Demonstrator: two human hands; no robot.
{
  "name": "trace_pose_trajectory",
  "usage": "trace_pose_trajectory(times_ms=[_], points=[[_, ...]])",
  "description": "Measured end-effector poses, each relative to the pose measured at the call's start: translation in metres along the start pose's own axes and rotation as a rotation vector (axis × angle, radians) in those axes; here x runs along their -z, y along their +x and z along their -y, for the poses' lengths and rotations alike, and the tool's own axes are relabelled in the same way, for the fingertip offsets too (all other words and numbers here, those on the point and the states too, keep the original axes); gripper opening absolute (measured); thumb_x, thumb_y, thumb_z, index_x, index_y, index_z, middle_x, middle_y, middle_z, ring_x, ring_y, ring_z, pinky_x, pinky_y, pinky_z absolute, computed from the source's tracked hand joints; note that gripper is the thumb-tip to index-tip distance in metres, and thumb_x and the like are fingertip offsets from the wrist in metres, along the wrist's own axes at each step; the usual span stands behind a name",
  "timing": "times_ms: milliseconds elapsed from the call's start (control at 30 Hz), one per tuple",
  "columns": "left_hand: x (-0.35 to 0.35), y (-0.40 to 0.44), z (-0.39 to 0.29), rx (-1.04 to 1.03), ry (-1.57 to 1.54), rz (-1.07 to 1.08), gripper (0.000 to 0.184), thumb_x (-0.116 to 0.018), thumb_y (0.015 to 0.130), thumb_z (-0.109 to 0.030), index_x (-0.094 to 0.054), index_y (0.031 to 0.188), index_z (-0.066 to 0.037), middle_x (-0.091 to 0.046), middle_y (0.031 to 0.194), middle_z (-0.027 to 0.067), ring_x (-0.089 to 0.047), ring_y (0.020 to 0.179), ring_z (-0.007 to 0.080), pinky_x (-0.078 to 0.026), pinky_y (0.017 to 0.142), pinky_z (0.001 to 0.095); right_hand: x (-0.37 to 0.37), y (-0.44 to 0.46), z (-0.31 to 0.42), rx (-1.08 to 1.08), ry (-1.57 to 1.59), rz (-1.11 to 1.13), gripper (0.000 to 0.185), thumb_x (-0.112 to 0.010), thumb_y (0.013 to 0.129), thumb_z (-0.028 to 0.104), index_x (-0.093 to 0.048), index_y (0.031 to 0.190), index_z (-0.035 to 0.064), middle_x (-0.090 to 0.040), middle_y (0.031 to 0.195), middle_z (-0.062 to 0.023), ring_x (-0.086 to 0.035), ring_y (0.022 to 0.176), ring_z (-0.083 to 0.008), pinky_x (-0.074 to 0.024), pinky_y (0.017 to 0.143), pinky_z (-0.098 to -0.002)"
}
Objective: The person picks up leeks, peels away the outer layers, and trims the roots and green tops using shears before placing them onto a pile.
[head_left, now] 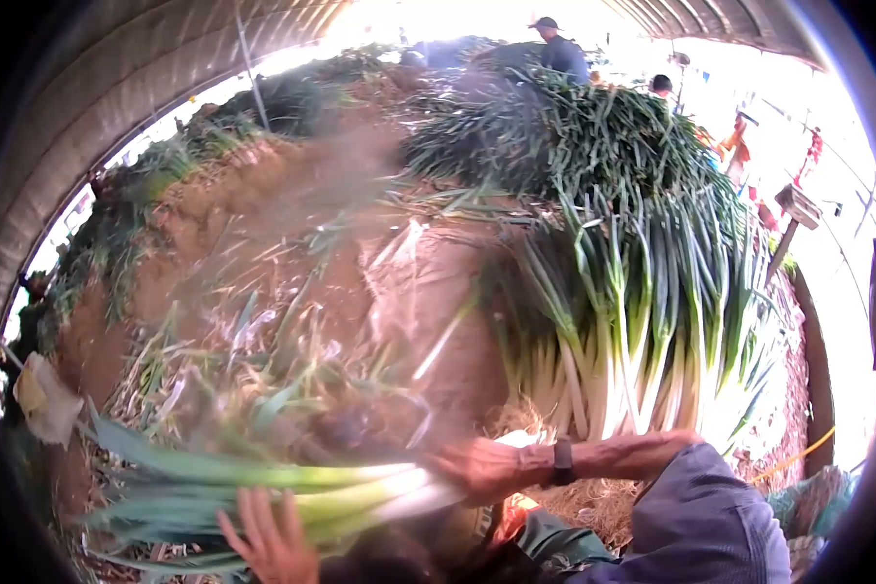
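Several long green onions (331,492) lie sideways across the bottom left, leaves to the left and white ends to the right. My left hand (271,535) rests on their green part with its fingers spread. At the white ends, my right hand (477,469) is closed around the stalks; its fingers are partly blurred. A dark band (563,462) circles my right wrist. Beyond the right forearm, a large row of green onions (642,321) leans with white ends toward me.
Loose leaves and peelings (253,360) litter the brown ground (438,253). More onions (594,127) are heaped at the back. A person in a dark cap (563,56) and another person's head (662,85) show behind them. A yellow cord (793,456) runs at the right.
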State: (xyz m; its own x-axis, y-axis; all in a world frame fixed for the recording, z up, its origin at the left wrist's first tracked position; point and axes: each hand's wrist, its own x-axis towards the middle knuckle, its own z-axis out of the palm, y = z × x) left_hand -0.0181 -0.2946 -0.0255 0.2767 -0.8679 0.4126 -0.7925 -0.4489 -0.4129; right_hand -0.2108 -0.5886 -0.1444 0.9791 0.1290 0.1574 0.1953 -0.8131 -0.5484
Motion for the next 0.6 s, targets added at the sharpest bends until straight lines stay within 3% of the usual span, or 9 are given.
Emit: trace_pose_trajectory(times_ms=[33, 67, 100, 133, 233, 300, 400, 467, 600], points=[[0.021, 0.027, 0.003, -0.039, 0.014, 0.005, 0.043, -0.063, 0.094, -0.019, -0.059, 0.136, -0.012, -0.055, 0.142, 0.015, -0.05, 0.134, 0.0372, -0.036, 0.11, 0.0596, 0.0, -0.007, 0.0, -0.014, 0.006, -0.074, 0.089, -0.066, 0.085, 0.018, -0.017, 0.157, 0.0007, -0.053, 0.121, -0.0286, -0.063, 0.063, -0.0331, -0.0532, 0.051, -0.0441], [0.0, 0.04, 0.009, -0.075, 0.013, -0.096, 0.076, -0.074, 0.078, -0.032, -0.046, 0.144, -0.007, -0.043, 0.149, 0.0215, -0.038, 0.142, 0.0431, -0.021, 0.116, 0.0711, 0.001, -0.016, 0.002, -0.032, 0.01, -0.147, 0.091, -0.067, 0.083, 0.018, -0.016, 0.157, 0.0002, -0.053, 0.119, -0.029, -0.063, 0.063, -0.0347, -0.053, 0.051, -0.0454], [0.012, 0.072, 0.01, -0.091, -0.023, -0.106, 0.08, -0.079, 0.075, -0.023, -0.044, 0.145, -0.006, -0.042, 0.15, 0.0215, -0.035, 0.144, 0.0417, -0.021, 0.118, 0.0692, 0.018, -0.022, 0.013, -0.068, 0.027, -0.246, 0.094, -0.069, 0.082, 0.016, -0.015, 0.157, 0.0005, -0.054, 0.118, -0.0298, -0.064, 0.066, -0.0361, -0.0539, 0.052, -0.0471], [0.027, 0.102, 0.004, -0.077, -0.025, -0.119, 0.046, -0.062, 0.093, -0.025, -0.054, 0.135, -0.009, -0.052, 0.141, 0.0229, -0.042, 0.139, 0.0423, -0.025, 0.116, 0.0685, 0.038, -0.034, 0.027, -0.254, 0.109, -0.255, 0.088, -0.069, 0.082, 0.014, -0.02, 0.155, 0.0011, -0.057, 0.118, -0.0275, -0.066, 0.072, -0.0351, -0.0558, 0.058, -0.046], [0.052, 0.188, -0.028, -0.069, -0.074, -0.277, 0.062, -0.07, 0.086, -0.02, -0.049, 0.144, -0.016, -0.043, 0.154, 0.0126, -0.035, 0.147, 0.0312, -0.022, 0.119, 0.063, 0.124, -0.043, 0.093, -0.768, 0.341, -0.278, 0.071, -0.07, 0.084, 0.008, -0.037, 0.147, 0.0028, -0.064, 0.116, -0.0206, -0.069, 0.091, -0.0323, -0.0613, 0.075, -0.043], [0.063, 0.225, -0.062, -0.101, -0.184, -0.42, 0.062, -0.071, 0.087, -0.016, -0.048, 0.145, -0.02, -0.041, 0.155, 0.0069, -0.032, 0.148, 0.0265, -0.02, 0.12, 0.0629, 0.103, -0.08, 0.061, -0.609, 0.319, -0.664, 0.065, -0.064, 0.092, 0.007, -0.035, 0.151, 0.0086, -0.064, 0.122, -0.0168, -0.07, 0.092, -0.0302, -0.0627, 0.077, -0.0407], [0.07, 0.238, -0.101, -0.204, -0.311, -0.564, 0.05, -0.067, 0.093, -0.017, -0.052, 0.14, -0.019, -0.046, 0.149, 0.0054, -0.035, 0.145, 0.0253, -0.021, 0.119, 0.0658, 0.093, -0.187, 0.011, -0.804, 0.606, -0.9, 0.062, -0.062, 0.097, 0.013, -0.033, 0.152, 0.0073, -0.065, 0.121, -0.0162, -0.069, 0.087, -0.0274, -0.0616, 0.071, -0.032], [0.061, 0.226, -0.11, -0.229, -0.4, -0.483, 0.067, -0.079, 0.078, -0.011, -0.052, 0.139, -0.013, -0.047, 0.146, 0.0075, -0.034, 0.146, 0.0268, -0.017, 0.122, 0.0629, 0.1, -0.196, 0.03, -0.959, 0.139, -1.03, 0.078, -0.07, 0.092, 0.024, -0.026, 0.152, -0.0022, -0.063, 0.12, -0.0215, -0.068, 0.089, -0.034, -0.0598, 0.07, -0.0377], [0.023, 0.191, -0.103, -0.181, -0.491, -0.185, 0.055, -0.077, 0.08, -0.011, -0.057, 0.131, -0.007, -0.05, 0.14, 0.0107, -0.04, 0.14, 0.0289, -0.016, 0.121, 0.0634, 0.071, -0.253, 0.029, -1.55, -0.249, -0.919, 0.11, -0.083, 0.076, 0.033, -0.016, 0.152, -0.0082, -0.055, 0.127, -0.0319, -0.055, 0.116, -0.0439, -0.0482, 0.094, -0.0566]])
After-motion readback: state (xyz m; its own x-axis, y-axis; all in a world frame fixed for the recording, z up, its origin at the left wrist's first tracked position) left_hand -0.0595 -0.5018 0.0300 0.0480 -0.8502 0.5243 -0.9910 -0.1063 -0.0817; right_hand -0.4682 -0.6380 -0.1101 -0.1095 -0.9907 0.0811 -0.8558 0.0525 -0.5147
